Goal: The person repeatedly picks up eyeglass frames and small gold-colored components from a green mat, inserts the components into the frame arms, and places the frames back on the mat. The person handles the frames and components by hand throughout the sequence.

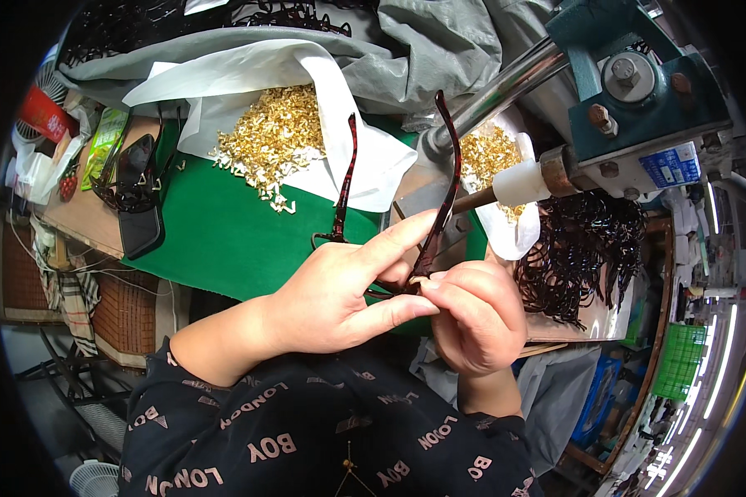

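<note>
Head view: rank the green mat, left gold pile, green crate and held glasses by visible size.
1. Green mat
2. Left gold pile
3. Green crate
Unranked: glasses, thin, nearer the camera and partly hidden.

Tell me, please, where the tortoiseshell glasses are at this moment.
In the head view, the tortoiseshell glasses are near the centre, held by the left hand and right hand, left of the white collar on the machine.

Centre bright, crisp | white tube lights [722, 362] glaring, right edge | specular streak along metal bar [503, 89], upper right | straight lines bowed toward rim | corners black
</note>
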Demonstrator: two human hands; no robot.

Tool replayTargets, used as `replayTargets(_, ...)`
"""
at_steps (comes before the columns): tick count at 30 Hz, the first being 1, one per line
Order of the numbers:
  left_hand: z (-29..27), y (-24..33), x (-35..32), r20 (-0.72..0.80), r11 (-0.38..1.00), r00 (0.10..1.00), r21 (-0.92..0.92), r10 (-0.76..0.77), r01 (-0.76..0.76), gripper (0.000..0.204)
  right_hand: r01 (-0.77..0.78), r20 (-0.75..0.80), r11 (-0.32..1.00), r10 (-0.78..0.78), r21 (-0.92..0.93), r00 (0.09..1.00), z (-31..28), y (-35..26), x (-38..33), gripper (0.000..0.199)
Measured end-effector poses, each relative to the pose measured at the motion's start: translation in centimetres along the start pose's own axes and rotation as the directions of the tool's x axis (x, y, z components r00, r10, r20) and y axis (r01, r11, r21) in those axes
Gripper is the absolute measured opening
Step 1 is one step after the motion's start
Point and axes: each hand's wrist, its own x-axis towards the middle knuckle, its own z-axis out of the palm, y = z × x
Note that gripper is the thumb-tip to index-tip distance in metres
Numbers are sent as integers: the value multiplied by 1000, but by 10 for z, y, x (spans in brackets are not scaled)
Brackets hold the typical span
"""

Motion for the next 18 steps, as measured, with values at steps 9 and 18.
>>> replayTargets(9, 1, -1, 0, 9, 998, 998, 8, 55, -55, 66, -467, 105, 589, 542, 659, 834, 5, -6, -3, 23)
replayTargets(18, 9, 8, 9, 18, 986, 994, -127, 109, -106, 67, -629, 340, 474, 561, 616, 755, -7, 6, 13, 10)
